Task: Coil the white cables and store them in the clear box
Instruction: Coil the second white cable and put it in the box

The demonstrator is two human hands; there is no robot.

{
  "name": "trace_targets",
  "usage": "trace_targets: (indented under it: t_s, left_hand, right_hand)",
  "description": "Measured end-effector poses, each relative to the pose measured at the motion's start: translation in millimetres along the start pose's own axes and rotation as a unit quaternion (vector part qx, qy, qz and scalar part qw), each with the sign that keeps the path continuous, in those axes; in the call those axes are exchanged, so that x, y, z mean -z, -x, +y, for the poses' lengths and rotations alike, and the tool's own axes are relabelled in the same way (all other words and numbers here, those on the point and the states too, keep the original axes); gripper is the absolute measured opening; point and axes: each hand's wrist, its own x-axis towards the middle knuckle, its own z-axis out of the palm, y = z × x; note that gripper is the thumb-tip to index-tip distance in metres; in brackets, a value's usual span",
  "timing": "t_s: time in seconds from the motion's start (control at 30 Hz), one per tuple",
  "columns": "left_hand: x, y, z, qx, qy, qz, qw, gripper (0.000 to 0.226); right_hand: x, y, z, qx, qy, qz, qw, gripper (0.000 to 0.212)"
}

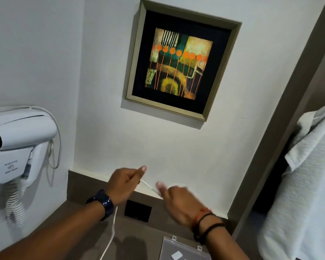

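Coiling step: left hand (124, 182) fingers pinched on white cable (112, 235), strand stretched to right hand (174, 197), grip blurred, cannot tell. Clear box (184, 249) sits below right hand. Next: wrap loops.

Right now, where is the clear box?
In the head view the clear box lies on the counter at the bottom edge, right of centre, below the right hand and right of the hanging white cable.

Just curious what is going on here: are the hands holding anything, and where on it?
Both hold a thin white cable: left hand pinches one spot, blurred right hand another, a short stretch between; the rest hangs below.
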Motion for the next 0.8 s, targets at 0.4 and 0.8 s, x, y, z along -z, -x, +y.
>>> trace_targets:
  t_s: [0.4,0.8]
  left_hand:
    - [-30.8,23.3,17.0,-0.043,0.056,-0.137,0.988,0.066]
    - [-7.2,-11.7,23.7,-0.062,0.018,-0.028,0.997,0.060]
  right_hand:
    - [44.3,6.8,-38.9,0.177,-0.572,0.315,0.736,0.023]
    - [18.7,33.4,-21.8,0.125,-0.589,-0.239,0.762,0.052]
